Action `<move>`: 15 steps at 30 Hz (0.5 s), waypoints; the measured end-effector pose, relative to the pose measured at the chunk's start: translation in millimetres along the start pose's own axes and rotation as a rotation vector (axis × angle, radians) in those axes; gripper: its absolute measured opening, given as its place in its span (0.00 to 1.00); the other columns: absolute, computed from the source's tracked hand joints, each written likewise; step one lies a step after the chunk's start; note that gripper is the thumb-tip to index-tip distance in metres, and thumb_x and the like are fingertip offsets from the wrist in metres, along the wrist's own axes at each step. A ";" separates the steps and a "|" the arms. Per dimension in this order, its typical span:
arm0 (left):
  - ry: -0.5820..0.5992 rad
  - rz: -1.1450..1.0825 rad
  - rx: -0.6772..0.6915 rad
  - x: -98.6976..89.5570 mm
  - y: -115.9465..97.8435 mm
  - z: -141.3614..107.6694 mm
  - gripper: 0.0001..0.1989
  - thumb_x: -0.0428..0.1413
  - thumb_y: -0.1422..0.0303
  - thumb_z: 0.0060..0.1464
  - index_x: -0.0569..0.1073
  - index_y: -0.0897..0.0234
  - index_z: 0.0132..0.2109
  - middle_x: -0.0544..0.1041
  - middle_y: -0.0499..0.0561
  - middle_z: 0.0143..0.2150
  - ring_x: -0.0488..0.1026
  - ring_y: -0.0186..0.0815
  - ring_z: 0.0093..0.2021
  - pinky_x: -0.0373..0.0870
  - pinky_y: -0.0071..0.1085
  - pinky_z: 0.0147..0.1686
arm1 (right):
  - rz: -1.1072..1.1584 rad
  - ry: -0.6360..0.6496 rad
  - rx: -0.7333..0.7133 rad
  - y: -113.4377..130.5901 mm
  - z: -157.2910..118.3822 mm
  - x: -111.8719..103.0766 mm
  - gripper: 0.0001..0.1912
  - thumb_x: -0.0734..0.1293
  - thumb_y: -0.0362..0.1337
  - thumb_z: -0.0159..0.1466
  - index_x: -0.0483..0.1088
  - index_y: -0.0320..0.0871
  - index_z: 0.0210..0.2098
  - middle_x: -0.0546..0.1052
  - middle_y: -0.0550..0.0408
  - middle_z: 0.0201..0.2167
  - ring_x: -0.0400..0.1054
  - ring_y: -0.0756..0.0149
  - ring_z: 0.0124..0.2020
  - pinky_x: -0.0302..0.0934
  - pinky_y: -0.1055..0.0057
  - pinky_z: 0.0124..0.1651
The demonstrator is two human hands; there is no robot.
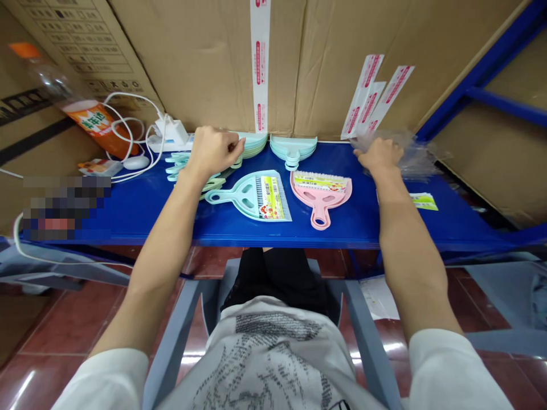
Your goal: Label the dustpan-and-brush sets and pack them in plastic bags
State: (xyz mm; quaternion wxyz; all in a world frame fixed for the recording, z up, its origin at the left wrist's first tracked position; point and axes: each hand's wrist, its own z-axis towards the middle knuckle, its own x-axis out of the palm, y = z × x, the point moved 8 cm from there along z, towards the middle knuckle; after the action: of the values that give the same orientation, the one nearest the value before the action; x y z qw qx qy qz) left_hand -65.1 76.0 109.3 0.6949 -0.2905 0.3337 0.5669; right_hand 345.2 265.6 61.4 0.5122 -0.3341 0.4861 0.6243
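Note:
My left hand [217, 149] is closed, with its thumb toward the right, over the back of the blue tabletop [149, 210]. Its fingertips are hidden, so what they hold, if anything, does not show. Around it are stacked light-blue and green dustpans [255, 146] and pale brush handles [176, 165]. My right hand [380, 155] has its fingers curled on clear plastic bags [416, 155], which look smeared. Between my arms lie a light-blue dustpan with brush [250, 196] and a pink dustpan with brush [321, 196], both with yellow-green labels. A smaller light-blue dustpan stack [293, 149] stands behind them.
At the left are an orange drink bottle [96, 122], white cables and a power strip [168, 136]. Cardboard [205, 62] walls the back, with red-and-white strips [363, 102] stuck on it. Beside my right forearm lies a yellow-green label [424, 201]. A blue frame [482, 62] rises at the right.

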 end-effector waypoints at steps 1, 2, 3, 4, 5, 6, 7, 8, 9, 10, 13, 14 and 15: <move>0.009 -0.005 -0.005 0.5 0.3 0.1 0.22 0.48 0.55 0.71 0.63 0.57 0.28 0.73 0.54 0.26 0.71 0.44 0.31 0.62 0.42 0.38 | -0.059 0.037 0.055 -5.6 0.8 4.8 0.31 0.80 0.52 0.62 0.77 0.37 0.55 0.75 0.26 0.61 0.64 0.35 0.67 0.54 0.36 0.68; 0.013 -0.007 -0.008 0.7 0.2 0.1 0.22 0.48 0.55 0.70 0.62 0.57 0.28 0.73 0.54 0.26 0.71 0.43 0.31 0.62 0.42 0.39 | -0.103 0.087 0.066 -8.0 1.4 9.8 0.37 0.82 0.54 0.60 0.76 0.36 0.58 0.73 0.24 0.65 0.62 0.33 0.69 0.53 0.35 0.68; 0.012 -0.003 -0.008 0.6 -0.2 0.2 0.21 0.48 0.56 0.70 0.62 0.57 0.27 0.73 0.54 0.26 0.71 0.43 0.31 0.62 0.41 0.39 | -0.134 0.128 0.068 -9.5 1.8 13.2 0.40 0.82 0.56 0.60 0.75 0.35 0.61 0.70 0.23 0.68 0.60 0.31 0.71 0.53 0.34 0.69; 0.011 0.005 -0.007 0.4 -0.8 0.3 0.21 0.48 0.56 0.70 0.62 0.57 0.27 0.73 0.54 0.26 0.71 0.43 0.31 0.62 0.41 0.39 | -0.155 0.154 0.074 -11.4 2.1 14.9 0.41 0.81 0.55 0.61 0.74 0.35 0.64 0.67 0.22 0.70 0.58 0.29 0.73 0.52 0.32 0.69; 0.011 0.016 -0.009 0.5 -1.5 0.4 0.21 0.48 0.56 0.70 0.62 0.57 0.27 0.73 0.54 0.26 0.71 0.43 0.32 0.62 0.41 0.39 | -0.166 0.163 0.089 -13.8 2.4 14.7 0.40 0.80 0.53 0.64 0.72 0.34 0.66 0.66 0.22 0.72 0.56 0.27 0.74 0.52 0.31 0.69; 0.016 0.028 -0.015 0.8 -1.8 0.5 0.21 0.48 0.57 0.70 0.62 0.58 0.27 0.73 0.54 0.26 0.71 0.43 0.32 0.62 0.40 0.39 | -0.169 0.163 0.109 -16.8 2.7 13.4 0.38 0.79 0.49 0.66 0.71 0.32 0.67 0.65 0.21 0.72 0.55 0.26 0.75 0.52 0.31 0.69; 0.023 0.038 -0.025 1.4 -1.9 0.5 0.21 0.48 0.57 0.70 0.62 0.58 0.27 0.73 0.55 0.26 0.71 0.43 0.32 0.62 0.40 0.39 | -0.167 0.158 0.128 -19.9 2.9 11.8 0.36 0.77 0.44 0.68 0.71 0.30 0.68 0.65 0.19 0.72 0.55 0.26 0.75 0.52 0.31 0.69; 0.032 0.043 -0.037 2.1 -1.7 0.5 0.21 0.48 0.57 0.70 0.62 0.58 0.27 0.72 0.55 0.26 0.71 0.43 0.32 0.62 0.40 0.39 | -0.157 0.155 0.139 -23.0 3.2 10.5 0.33 0.76 0.40 0.69 0.70 0.27 0.68 0.66 0.18 0.71 0.56 0.27 0.74 0.52 0.32 0.68; 0.040 0.044 -0.047 2.8 -1.4 0.4 0.21 0.49 0.58 0.70 0.63 0.58 0.27 0.72 0.55 0.26 0.71 0.44 0.32 0.62 0.40 0.40 | -0.140 0.153 0.142 -25.9 3.8 9.6 0.31 0.74 0.37 0.71 0.70 0.25 0.68 0.67 0.16 0.69 0.58 0.29 0.74 0.52 0.34 0.68; 0.045 0.042 -0.055 3.3 -1.2 0.3 0.21 0.49 0.58 0.70 0.63 0.59 0.27 0.72 0.55 0.27 0.72 0.44 0.32 0.62 0.40 0.41 | -0.120 0.157 0.136 -28.8 4.6 9.7 0.29 0.72 0.36 0.72 0.70 0.23 0.67 0.68 0.15 0.68 0.60 0.32 0.73 0.52 0.36 0.68; 0.044 0.024 -0.067 4.3 -0.1 -0.2 0.21 0.50 0.57 0.70 0.64 0.59 0.28 0.72 0.55 0.27 0.72 0.45 0.34 0.62 0.40 0.42 | -0.062 0.183 0.120 -39.1 7.4 12.3 0.24 0.67 0.35 0.76 0.71 0.20 0.65 0.69 0.15 0.66 0.62 0.36 0.72 0.52 0.36 0.69; 0.042 0.021 -0.069 4.6 0.5 -0.4 0.21 0.50 0.58 0.70 0.64 0.59 0.28 0.71 0.54 0.27 0.72 0.45 0.35 0.62 0.40 0.42 | -0.032 0.177 0.078 -38.8 8.7 12.0 0.23 0.67 0.34 0.76 0.71 0.21 0.64 0.70 0.15 0.66 0.62 0.35 0.72 0.52 0.34 0.69; 0.040 0.020 -0.070 4.9 1.0 -0.5 0.21 0.50 0.58 0.71 0.64 0.59 0.28 0.71 0.54 0.27 0.72 0.45 0.35 0.62 0.39 0.43 | -0.007 0.165 0.031 -37.0 9.5 10.8 0.23 0.68 0.34 0.75 0.72 0.21 0.63 0.70 0.15 0.65 0.62 0.34 0.72 0.53 0.32 0.68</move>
State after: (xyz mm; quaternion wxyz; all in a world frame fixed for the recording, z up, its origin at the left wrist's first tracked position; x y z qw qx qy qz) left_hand -65.5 78.7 105.0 0.6718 -0.3225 0.3306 0.5791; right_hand 378.9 278.1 44.6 0.4778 -0.3782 0.5352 0.5850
